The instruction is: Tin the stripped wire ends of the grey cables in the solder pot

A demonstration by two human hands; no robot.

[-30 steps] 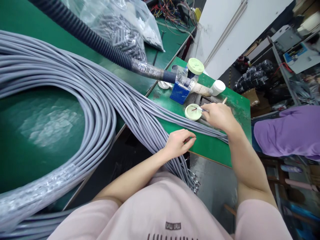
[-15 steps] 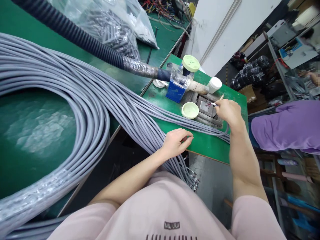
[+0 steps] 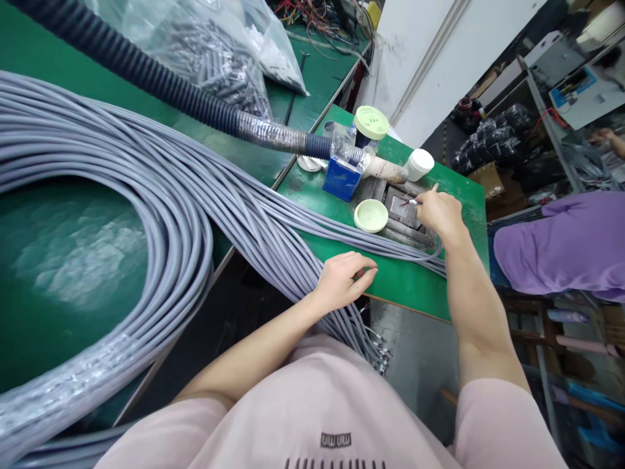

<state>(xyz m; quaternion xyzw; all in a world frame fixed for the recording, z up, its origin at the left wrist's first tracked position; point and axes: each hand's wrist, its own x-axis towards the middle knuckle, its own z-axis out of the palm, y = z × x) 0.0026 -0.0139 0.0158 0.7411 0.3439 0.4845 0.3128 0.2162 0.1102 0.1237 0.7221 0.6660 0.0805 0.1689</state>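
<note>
My right hand (image 3: 440, 212) is closed around the end of a grey cable (image 3: 438, 250). Its thin dark and red stripped wires (image 3: 406, 203) stick out to the left, over a shiny silvery square (image 3: 398, 208) in a dark, grimy metal frame (image 3: 407, 233). A pale stick end shows above the fingers. My left hand (image 3: 346, 280) lies loosely curled at the table's front edge, beside the grey cable bundle (image 3: 273, 238). A small gap shows between its thumb and index finger, and I see nothing held there.
A ribbed black hose (image 3: 161, 71) ends at a pale nozzle (image 3: 388, 170) above the frame, beside a blue box (image 3: 342, 177). Around it stand a pale green dish (image 3: 371, 216), a green-lidded jar (image 3: 371, 122) and a white tub (image 3: 420, 165). A person in purple (image 3: 566, 244) is at right.
My right hand has shifted slightly left with the cable, and the wire ends stay over the silvery square. My left hand has hardly moved.
</note>
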